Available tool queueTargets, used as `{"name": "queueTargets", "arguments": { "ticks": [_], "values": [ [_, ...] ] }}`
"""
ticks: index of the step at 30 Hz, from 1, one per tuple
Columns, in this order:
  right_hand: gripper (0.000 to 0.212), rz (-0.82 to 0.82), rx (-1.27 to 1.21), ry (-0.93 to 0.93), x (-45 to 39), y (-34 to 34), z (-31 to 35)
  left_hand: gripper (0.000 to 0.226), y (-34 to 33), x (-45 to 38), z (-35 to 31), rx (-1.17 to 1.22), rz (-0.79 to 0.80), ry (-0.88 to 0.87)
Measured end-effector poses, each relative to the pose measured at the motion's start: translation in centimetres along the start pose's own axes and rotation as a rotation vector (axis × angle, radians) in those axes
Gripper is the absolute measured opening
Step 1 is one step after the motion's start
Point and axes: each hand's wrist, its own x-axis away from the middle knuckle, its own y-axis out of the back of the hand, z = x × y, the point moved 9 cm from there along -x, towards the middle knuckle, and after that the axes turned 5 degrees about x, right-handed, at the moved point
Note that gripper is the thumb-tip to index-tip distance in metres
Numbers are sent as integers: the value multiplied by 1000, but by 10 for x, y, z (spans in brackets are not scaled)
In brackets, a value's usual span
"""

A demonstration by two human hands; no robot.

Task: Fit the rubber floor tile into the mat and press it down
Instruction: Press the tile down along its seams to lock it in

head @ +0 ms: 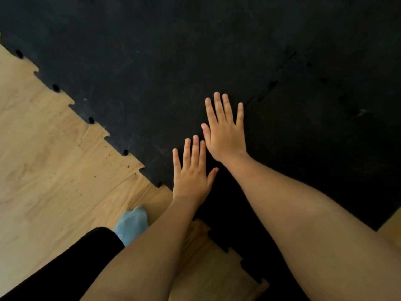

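Note:
A black rubber mat (152,61) with jigsaw-toothed edges covers the upper part of the floor. A black rubber floor tile (325,131) lies at its right, and a toothed seam (271,85) runs diagonally between them. My right hand (225,131) lies flat, palm down, fingers spread, just beside the lower end of that seam. My left hand (192,172) also lies flat and palm down on the black rubber, just below and left of the right hand. Neither hand holds anything. My forearms hide the rubber under them.
Light wood-pattern flooring (54,170) shows at the left and bottom. The mat's toothed edge (108,135) runs diagonally across it. My foot in a light blue sock (132,222) and a black trouser leg (65,268) rest on the wood near the lower left.

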Motion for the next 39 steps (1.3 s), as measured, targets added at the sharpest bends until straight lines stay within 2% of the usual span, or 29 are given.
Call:
{"name": "queueTargets", "arguments": {
  "ticks": [4, 7, 8, 11, 14, 19, 22, 24, 26, 27, 29, 31, 35, 39],
  "values": [
    [67, 47, -12, 23, 1, 2, -1, 74, -2, -1, 2, -3, 103, 22],
    [70, 23, -77, 108, -4, 12, -6, 70, 8, -3, -1, 2, 93, 41],
    [69, -19, -91, 96, -13, 19, -18, 68, 15, -9, -8, 12, 69, 9],
    [68, -80, -37, -102, -44, 29, -84, 66, 35, -49, -41, 39, -9, -131],
    [68, -3, 40, -109, -63, 11, -109, 66, 39, -92, -60, 28, -22, -159],
    [67, 25, 25, -73, -65, 2, -110, 66, 20, -104, -65, -92, 31, -173],
    [67, 158, -67, -44, -70, 2, -109, 67, 24, -105, -66, -98, 86, -155],
    [64, 199, -219, -46, -75, 14, -118, 67, 35, -110, -78, -86, 87, -195],
    [59, 47, -294, -125, -81, 41, -149, 67, 49, -122, -101, -65, 46, -275],
    [57, -46, -246, -165, -84, 55, -166, 67, 56, -132, -113, -55, 24, -309],
    [54, -133, -125, -179, -97, 70, -193, 68, 68, -154, -137, -39, -8, -358],
    [53, -143, -67, -203, -122, 73, -217, 69, 75, -175, -156, -25, -27, -383],
    [60, -76, -82, -407, -158, 49, -268, 70, 68, -207, -177, -13, 3, -417],
    [65, -52, -64, -479, -161, 22, -270, 71, 42, -214, -179, -15, 54, -386]
  ]
}}
